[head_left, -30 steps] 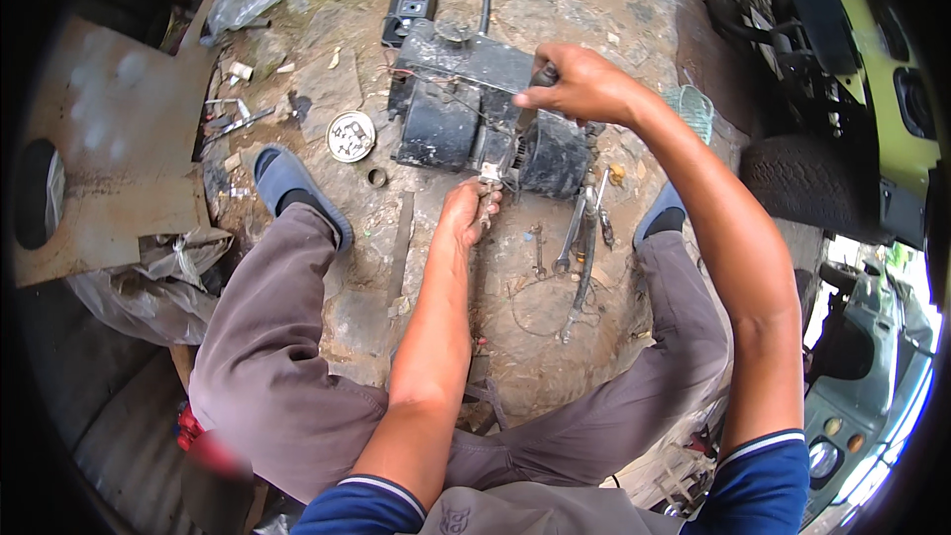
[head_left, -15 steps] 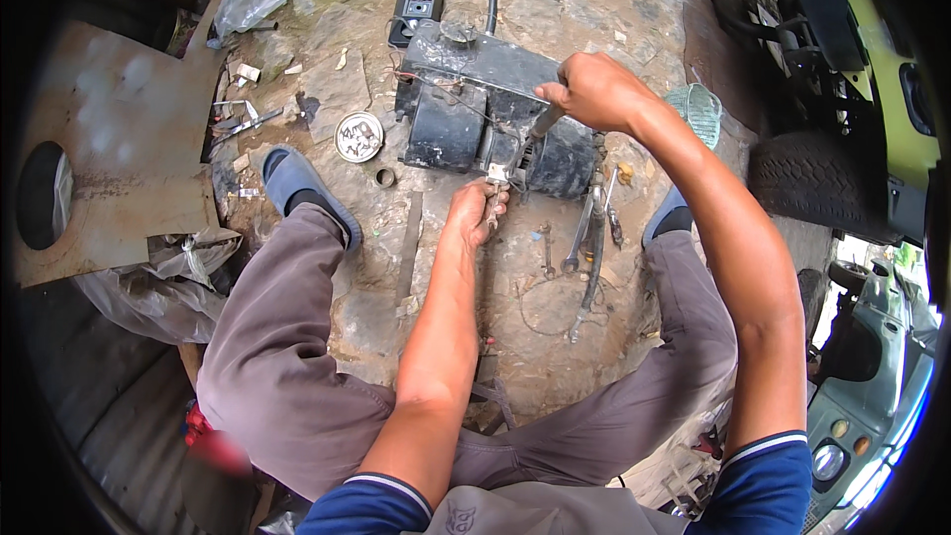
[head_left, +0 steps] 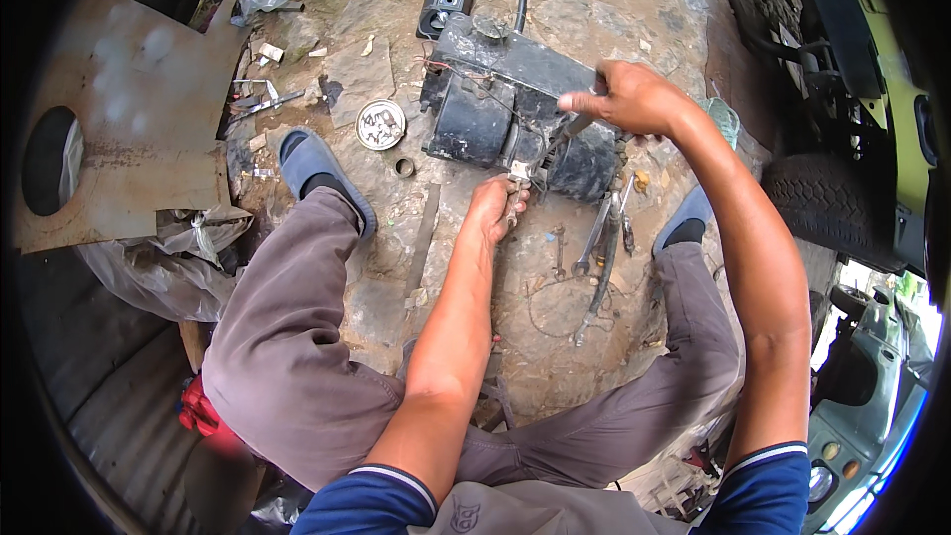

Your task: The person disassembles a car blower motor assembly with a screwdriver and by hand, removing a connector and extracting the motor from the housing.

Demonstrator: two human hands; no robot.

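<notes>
A dirty black unit [head_left: 535, 64] with two rounded drum housings lies on the ground between my feet. My left hand [head_left: 498, 206] is closed around a slim metal piece at the unit's near side, just below a pale metal fitting [head_left: 520, 169]. The kind of that piece is mostly hidden by my fingers. Over the right drum, my right hand [head_left: 639, 99] is curled with its thumb stretched out. A dark bar-shaped tool [head_left: 575, 127] runs from under its fingers down to the middle of the unit; its far end is hard to make out.
Left of the unit stand a round tin [head_left: 380, 125] of small metal parts and a metal ring [head_left: 404, 167]. Spanners [head_left: 591, 240] and a hose [head_left: 600, 287] lie at right. Beyond are a green basket [head_left: 722, 119], a tyre [head_left: 827, 203] and a rusty metal sheet [head_left: 129, 129].
The whole scene has shifted a little right in view. My right hand has changed its hold on the dark tool, its thumb now stretched out. My left hand keeps its grip.
</notes>
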